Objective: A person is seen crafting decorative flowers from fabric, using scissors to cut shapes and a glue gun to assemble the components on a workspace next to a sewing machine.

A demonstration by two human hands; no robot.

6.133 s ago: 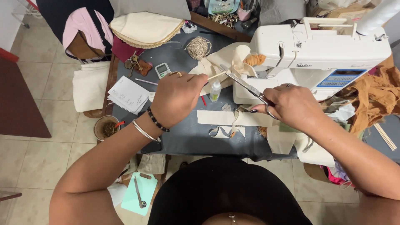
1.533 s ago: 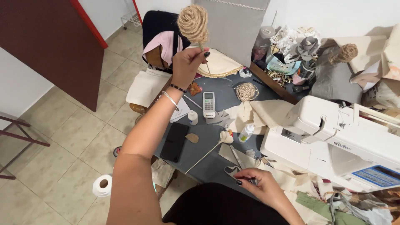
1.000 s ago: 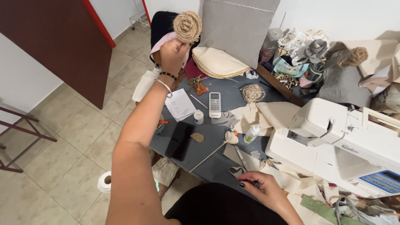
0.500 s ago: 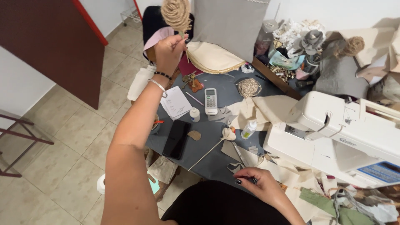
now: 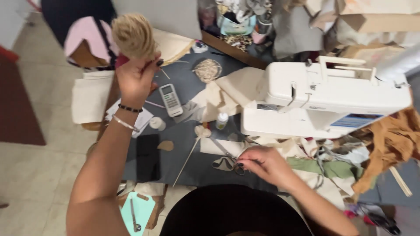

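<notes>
Head view, looking down on a cluttered dark grey desk (image 5: 192, 168): the left hand (image 5: 136, 78) is raised above the desk's far left corner, fingers closed around the base of a ball of tan twine (image 5: 132, 36), which shows blurred above the knuckles. A dark beaded bracelet and a thin silver bangle sit on that wrist. The right hand (image 5: 262, 162) rests low near the front edge of the desk, fingertips pinched together at the handles of a pair of scissors (image 5: 227, 159) that lie flat on a strip of cream fabric (image 5: 218, 146). Just left of the scissors a thin wooden stick (image 5: 186, 161) lies slanted. Between the two hands are a white remote control (image 5: 170, 99) and a small white bottle (image 5: 222, 121). A white sewing machine (image 5: 323, 98) stands on the right side of the desk, close behind the right hand.
</notes>
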